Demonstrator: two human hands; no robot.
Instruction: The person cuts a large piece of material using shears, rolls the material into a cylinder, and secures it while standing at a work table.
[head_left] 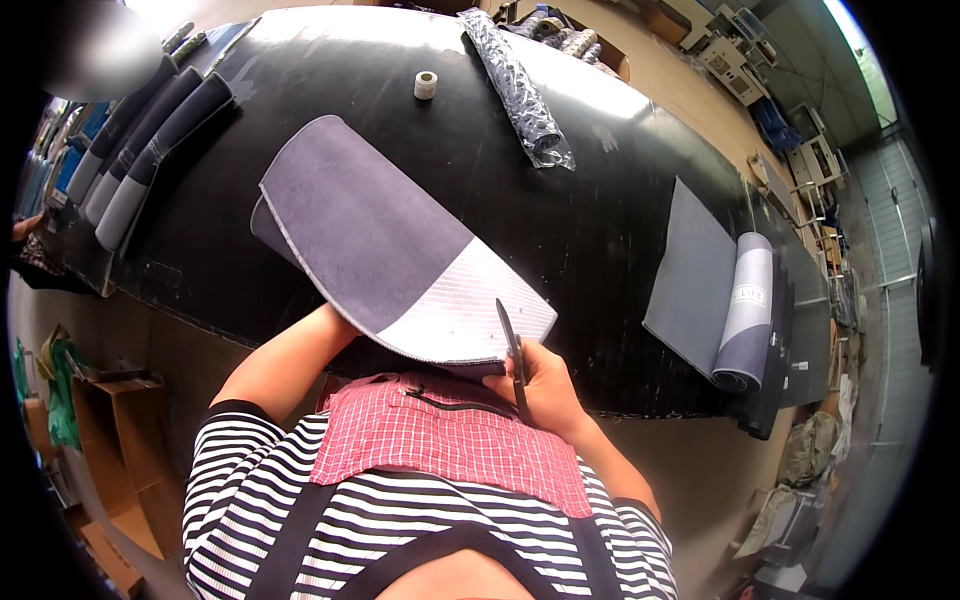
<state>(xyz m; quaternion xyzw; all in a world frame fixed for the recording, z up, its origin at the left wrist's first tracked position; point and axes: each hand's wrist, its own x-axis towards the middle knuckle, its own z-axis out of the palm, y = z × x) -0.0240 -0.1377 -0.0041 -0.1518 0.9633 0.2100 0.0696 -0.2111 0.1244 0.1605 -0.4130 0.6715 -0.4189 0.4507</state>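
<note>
A purple-grey mat (370, 230) with a pale ribbed end (465, 305) bends over above the near side of the black table. My left forearm (285, 365) reaches in beneath its near edge, and the mat hides the fingers of that hand. At the pale corner, my right hand (550, 388) is closed round a pair of black scissors (507, 330). Their dark tips point away from me, over the ribbed end. The right thumb and fingertips are at the mat's bound edge.
On the black table (590, 250), a partly unrolled grey mat (735, 300) lies at the right. Several rolled mats (140, 165) lie at the far left. A plastic-wrapped roll (515, 95) and a small tape roll (425, 85) sit toward the back. A cardboard box (120, 440) stands on the left floor.
</note>
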